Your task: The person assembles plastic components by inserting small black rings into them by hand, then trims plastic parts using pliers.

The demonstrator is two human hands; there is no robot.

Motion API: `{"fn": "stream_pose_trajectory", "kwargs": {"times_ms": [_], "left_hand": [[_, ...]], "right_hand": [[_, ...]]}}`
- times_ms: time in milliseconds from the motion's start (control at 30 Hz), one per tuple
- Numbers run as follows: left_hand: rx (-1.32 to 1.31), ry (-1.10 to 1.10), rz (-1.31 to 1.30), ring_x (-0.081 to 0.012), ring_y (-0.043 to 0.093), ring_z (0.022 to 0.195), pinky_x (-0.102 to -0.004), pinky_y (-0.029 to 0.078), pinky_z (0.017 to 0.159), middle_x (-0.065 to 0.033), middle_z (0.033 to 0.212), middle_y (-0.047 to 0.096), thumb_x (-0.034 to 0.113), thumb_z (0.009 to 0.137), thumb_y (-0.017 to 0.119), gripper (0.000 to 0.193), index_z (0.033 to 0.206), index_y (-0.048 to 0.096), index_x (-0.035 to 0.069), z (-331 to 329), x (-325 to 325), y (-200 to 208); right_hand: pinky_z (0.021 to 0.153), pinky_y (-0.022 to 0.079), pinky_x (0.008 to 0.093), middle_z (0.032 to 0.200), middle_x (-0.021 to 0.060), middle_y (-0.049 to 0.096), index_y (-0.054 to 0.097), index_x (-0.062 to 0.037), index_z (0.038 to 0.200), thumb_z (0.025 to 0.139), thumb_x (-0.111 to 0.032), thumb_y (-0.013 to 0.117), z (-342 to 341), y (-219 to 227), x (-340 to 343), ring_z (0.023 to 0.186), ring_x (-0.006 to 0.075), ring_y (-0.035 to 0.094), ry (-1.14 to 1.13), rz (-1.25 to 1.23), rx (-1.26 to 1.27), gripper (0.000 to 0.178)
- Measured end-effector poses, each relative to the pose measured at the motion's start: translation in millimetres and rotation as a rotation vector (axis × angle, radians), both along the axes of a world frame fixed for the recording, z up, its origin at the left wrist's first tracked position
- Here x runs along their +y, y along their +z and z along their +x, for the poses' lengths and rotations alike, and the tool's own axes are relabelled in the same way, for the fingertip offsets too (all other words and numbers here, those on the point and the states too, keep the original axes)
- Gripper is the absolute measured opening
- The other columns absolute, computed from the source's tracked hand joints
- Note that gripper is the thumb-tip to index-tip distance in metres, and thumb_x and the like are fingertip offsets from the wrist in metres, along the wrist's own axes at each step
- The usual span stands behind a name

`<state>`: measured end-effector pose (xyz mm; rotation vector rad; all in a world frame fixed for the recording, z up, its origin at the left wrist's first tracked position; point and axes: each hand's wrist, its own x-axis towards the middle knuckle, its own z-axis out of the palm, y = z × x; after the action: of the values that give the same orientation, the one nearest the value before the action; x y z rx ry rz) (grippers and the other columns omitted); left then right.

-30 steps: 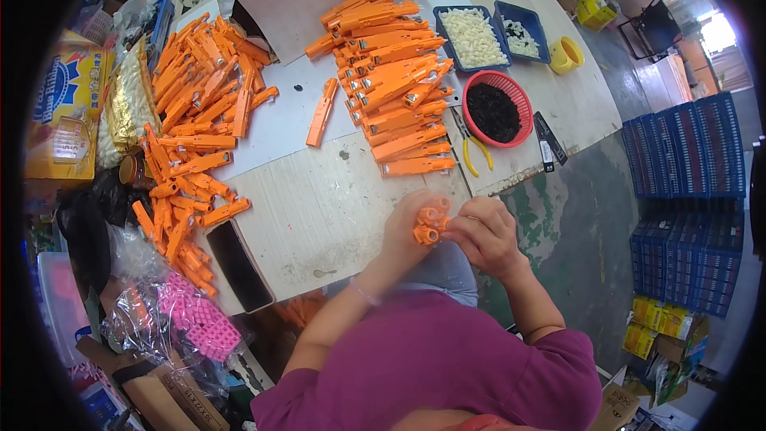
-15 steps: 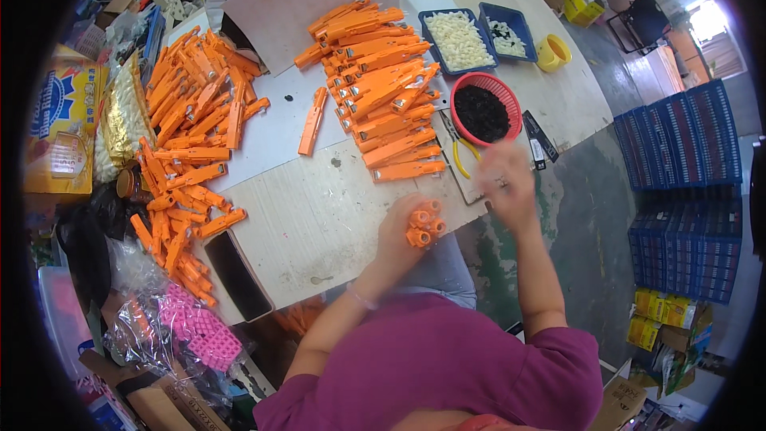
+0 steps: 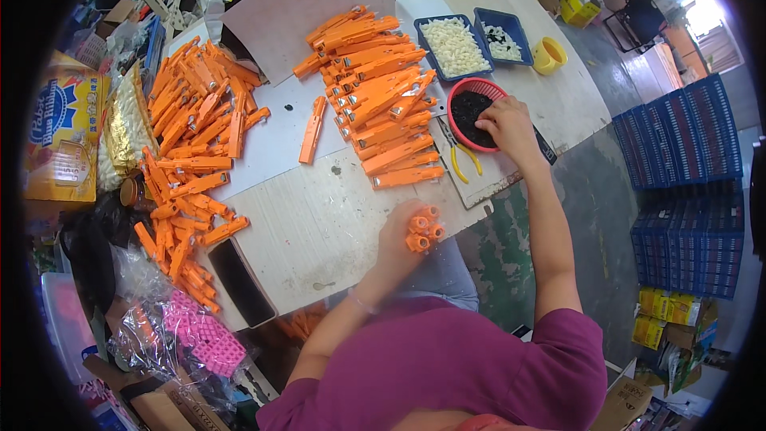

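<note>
My left hand (image 3: 395,238) is wrapped around a bundle of orange plastic pieces (image 3: 424,228), held upright near the table's front edge with their round ends facing up. My right hand (image 3: 509,124) reaches into a red plastic basket (image 3: 457,134) of small black parts (image 3: 474,104). Its fingers are pinched together at the black parts; whatever is between them is hidden. Left of the basket lie yellow-handled pliers (image 3: 466,164). A stacked row of orange pieces (image 3: 391,100) covers the middle of the table, with one single orange piece (image 3: 313,129) beside it.
At the left is a loose heap of orange pieces (image 3: 195,112), with a dark phone (image 3: 239,281) close by. Blue trays (image 3: 455,75) of white parts and a yellow cup (image 3: 550,56) stand beyond the basket. Blue crates (image 3: 674,144) are stacked on the floor at right.
My right hand has moved forward from above the table edge into the red basket. My left hand stays in nearly the same place, still holding the bundle.
</note>
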<state>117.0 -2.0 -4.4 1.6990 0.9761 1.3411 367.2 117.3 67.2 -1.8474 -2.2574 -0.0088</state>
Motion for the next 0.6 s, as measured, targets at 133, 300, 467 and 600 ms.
{"fn": "stream_pose_trajectory", "kwargs": {"times_ms": [133, 300, 467, 600], "left_hand": [[-0.001, -0.015, 0.002, -0.0324, 0.060, 0.094, -0.0371, 0.050, 0.080, -0.0129, 0.106, 0.059, 0.006, 0.068, 0.076, 0.054, 0.115, 0.050, 0.009, -0.3, 0.6, 0.3], [0.009, -0.021, -0.008, -0.0332, 0.060, 0.096, -0.0379, 0.050, 0.081, -0.0132, 0.107, 0.058, 0.008, 0.067, 0.078, 0.056, 0.115, 0.050, 0.009, -1.7, 0.5, 1.3], [0.000, -0.016, -0.021, -0.0336, 0.059, 0.097, -0.0389, 0.050, 0.081, -0.0139, 0.107, 0.058, 0.010, 0.066, 0.079, 0.058, 0.116, 0.049, 0.009, -1.9, -0.6, -1.2], [-0.009, -0.018, -0.034, -0.0339, 0.059, 0.097, -0.0391, 0.049, 0.082, -0.0141, 0.107, 0.058, 0.010, 0.066, 0.079, 0.058, 0.116, 0.049, 0.009, 0.3, -0.4, -0.1]], "right_hand": [[0.083, 0.043, 0.0371, 0.089, 0.0090, 0.064, 0.068, -0.0057, 0.091, 0.078, -0.020, 0.066, 3.3, 6.4, -6.1, 0.091, 0.0266, 0.057, -0.031, -0.012, 0.064, 0.019], [0.076, 0.047, 0.0290, 0.088, 0.0117, 0.065, 0.064, -0.0009, 0.092, 0.084, -0.008, 0.061, -45.5, 53.2, -54.0, 0.085, 0.0217, 0.063, -0.002, -0.207, 0.811, 0.011], [0.078, 0.048, 0.0300, 0.087, 0.0103, 0.064, 0.062, -0.0009, 0.093, 0.078, 0.001, 0.062, -90.2, 69.4, -99.1, 0.084, 0.0232, 0.064, 0.262, -0.245, 0.735, 0.014], [0.074, 0.047, 0.0368, 0.083, 0.0093, 0.057, 0.058, -0.0034, 0.093, 0.074, -0.003, 0.060, -99.8, 59.7, -103.9, 0.079, 0.0284, 0.058, 0.486, -0.073, 0.525, 0.019]]}}
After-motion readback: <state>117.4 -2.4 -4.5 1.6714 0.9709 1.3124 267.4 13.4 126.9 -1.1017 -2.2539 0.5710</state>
